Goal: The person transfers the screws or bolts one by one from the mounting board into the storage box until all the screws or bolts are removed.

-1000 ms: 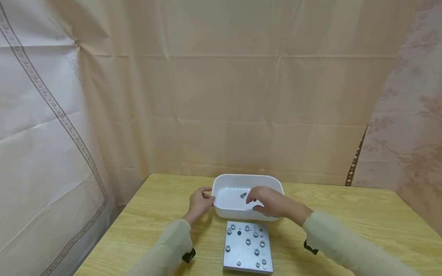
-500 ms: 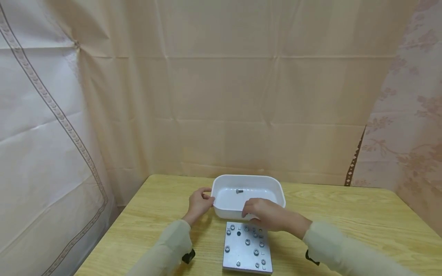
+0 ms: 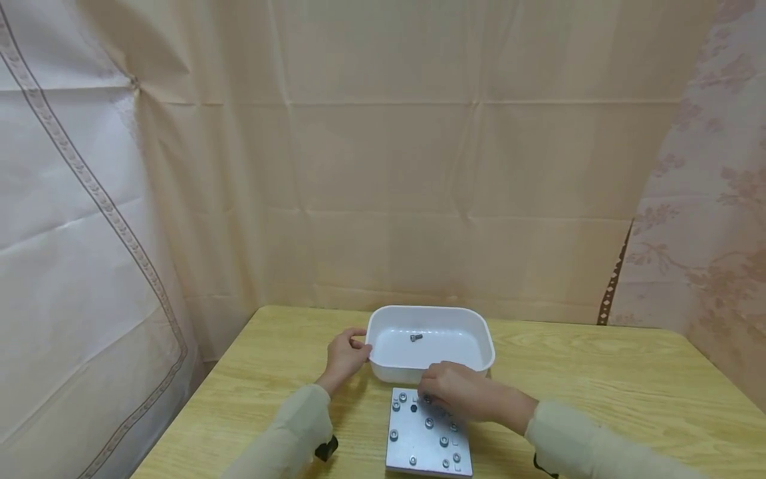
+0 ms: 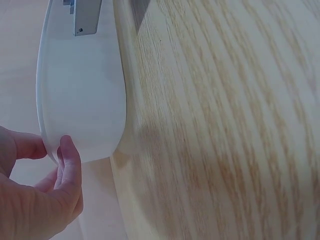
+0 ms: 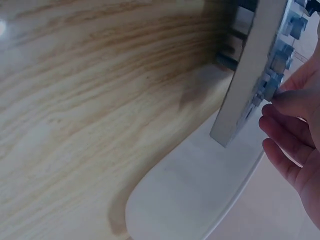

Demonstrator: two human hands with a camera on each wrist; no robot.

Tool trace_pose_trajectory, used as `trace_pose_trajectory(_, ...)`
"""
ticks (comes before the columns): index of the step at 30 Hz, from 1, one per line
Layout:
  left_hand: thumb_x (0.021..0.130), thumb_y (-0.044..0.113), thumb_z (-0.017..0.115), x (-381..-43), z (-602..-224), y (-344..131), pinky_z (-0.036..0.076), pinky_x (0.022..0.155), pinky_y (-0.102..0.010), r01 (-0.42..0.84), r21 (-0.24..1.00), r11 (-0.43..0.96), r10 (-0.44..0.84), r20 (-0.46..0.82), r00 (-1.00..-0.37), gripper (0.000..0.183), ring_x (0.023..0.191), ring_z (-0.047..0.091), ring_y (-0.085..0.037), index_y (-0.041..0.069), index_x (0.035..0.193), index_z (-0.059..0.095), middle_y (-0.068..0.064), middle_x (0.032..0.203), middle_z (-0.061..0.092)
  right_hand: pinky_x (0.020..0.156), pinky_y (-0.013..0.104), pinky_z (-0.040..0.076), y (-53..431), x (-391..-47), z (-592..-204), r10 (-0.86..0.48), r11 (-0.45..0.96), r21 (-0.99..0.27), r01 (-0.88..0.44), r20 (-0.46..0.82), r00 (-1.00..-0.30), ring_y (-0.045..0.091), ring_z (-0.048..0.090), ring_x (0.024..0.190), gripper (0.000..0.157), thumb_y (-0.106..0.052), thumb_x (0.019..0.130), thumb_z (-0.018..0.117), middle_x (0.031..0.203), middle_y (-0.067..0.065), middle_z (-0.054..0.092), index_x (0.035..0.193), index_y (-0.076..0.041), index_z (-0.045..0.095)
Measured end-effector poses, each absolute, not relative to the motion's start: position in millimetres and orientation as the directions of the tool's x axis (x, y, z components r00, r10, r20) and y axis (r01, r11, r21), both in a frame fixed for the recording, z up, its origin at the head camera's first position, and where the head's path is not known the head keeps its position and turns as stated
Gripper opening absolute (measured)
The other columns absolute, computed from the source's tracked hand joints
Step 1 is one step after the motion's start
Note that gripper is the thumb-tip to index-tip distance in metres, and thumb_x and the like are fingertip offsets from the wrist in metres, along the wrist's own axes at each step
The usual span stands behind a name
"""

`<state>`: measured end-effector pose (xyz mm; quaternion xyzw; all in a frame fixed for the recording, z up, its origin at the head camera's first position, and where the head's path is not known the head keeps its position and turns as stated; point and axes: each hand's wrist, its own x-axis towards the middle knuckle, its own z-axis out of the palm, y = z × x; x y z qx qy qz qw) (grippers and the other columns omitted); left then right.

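White tray (image 3: 389,374) sits lower centre of the frame, its left rim pinched by the left hand (image 3: 345,355), likely for steadiness; just below, the right hand (image 3: 457,391) pinches a bolt (image 5: 270,92) on the plate (image 3: 413,440).

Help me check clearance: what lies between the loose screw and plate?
Bare floor and near wall of the tub, then at most a sliver of table, in the head view; the right hand hides part.
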<state>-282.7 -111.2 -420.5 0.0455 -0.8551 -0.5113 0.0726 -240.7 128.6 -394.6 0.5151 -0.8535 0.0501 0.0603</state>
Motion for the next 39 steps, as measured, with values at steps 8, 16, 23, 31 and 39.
trace_pose_trajectory(8,0.079,0.004,0.067,-280.8,-421.8,-111.6,0.053,0.056,-0.021,0.006,0.88,0.474,-0.149,0.087,-0.985,0.034,0.063,0.06,-0.013,-0.004,0.112,0.064,-0.015,0.081,0.066,0.08,0.015,0.053,126.1,-237.8,-397.9,-0.88,0.463,0.024,-0.886,0.13,-0.457,0.0,0.061,0.086,0.018,-0.013,0.085,0.069,0.094,-0.007,0.069,0.102,-0.017,0.071)
trace_pose_trajectory(16,0.08,0.004,0.067,-281.4,-424.9,-112.0,0.053,0.055,-0.02,-0.003,0.888,0.46,-0.153,0.076,-0.985,0.034,0.062,0.06,-0.012,-0.004,0.112,0.064,-0.015,0.081,0.067,0.075,0.014,0.052,125.7,-238.0,-401.1,-0.897,0.43,0.105,-0.897,0.158,-0.412,-0.002,0.058,0.08,0.016,-0.013,0.084,0.069,0.09,-0.009,0.067,0.099,-0.019,0.071)
trace_pose_trajectory(23,0.08,0.005,0.067,-283.9,-423.4,-112.5,0.052,0.055,-0.02,-0.001,0.885,0.466,-0.153,0.079,-0.985,0.033,0.062,0.06,-0.013,-0.003,0.112,0.064,-0.014,0.081,0.066,0.079,0.015,0.052,124.7,-237.4,-399.5,-0.891,0.448,0.11,-0.887,0.132,-0.434,-0.001,0.059,0.084,0.016,-0.014,0.087,0.067,0.093,-0.009,0.068,0.101,-0.019,0.071)
trace_pose_trajectory(31,0.08,0.004,0.066,-284.3,-424.4,-113.1,0.052,0.056,-0.02,-0.008,0.891,0.453,-0.147,0.066,-0.987,0.034,0.062,0.06,-0.013,-0.003,0.113,0.063,-0.014,0.081,0.066,0.081,0.016,0.053,123.3,-237.4,-397.9,-0.885,0.462,0.098,-0.881,0.116,-0.451,0.0,0.061,0.087,0.016,-0.015,0.088,0.066,0.096,-0.008,0.069,0.103,-0.019,0.072)
trace_pose_trajectory(39,0.08,0.004,0.067,-284.4,-423.7,-111.3,0.053,0.056,-0.019,-0.009,0.894,0.449,-0.153,0.067,-0.986,0.035,0.063,0.06,-0.013,-0.003,0.114,0.063,-0.014,0.082,0.066,0.081,0.016,0.053,121.9,-237.1,-396.5,-0.884,0.464,0.104,-0.88,0.113,-0.453,0.0,0.061,0.087,0.016,-0.015,0.087,0.067,0.095,-0.008,0.069,0.101,-0.019,0.072)
